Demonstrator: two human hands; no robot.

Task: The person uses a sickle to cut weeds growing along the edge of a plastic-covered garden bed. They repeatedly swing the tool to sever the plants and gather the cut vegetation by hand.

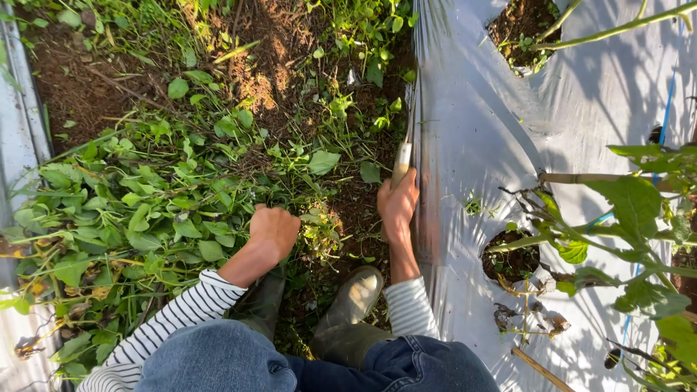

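Observation:
My left hand [274, 229] is closed in a fist on green weed stems at the edge of a pile of leafy weeds [131, 218]. My right hand [398, 205] grips the pale wooden handle of a tool [401, 161] that runs away from me along the edge of the silver plastic sheet [479, 123]; its blade is hidden against the sheet's edge. Both arms wear striped sleeves. My knees in blue jeans and two olive rubber boots [353, 297] are below the hands.
Brown soil [72, 87] with scattered weeds lies ahead. Holes in the sheet hold plants: one at top right [526, 25], one at right [512, 261] with a green stem and large leaves [635, 207]. Bamboo stakes and a blue line cross the sheet. Another silver sheet edge [18, 131] runs at left.

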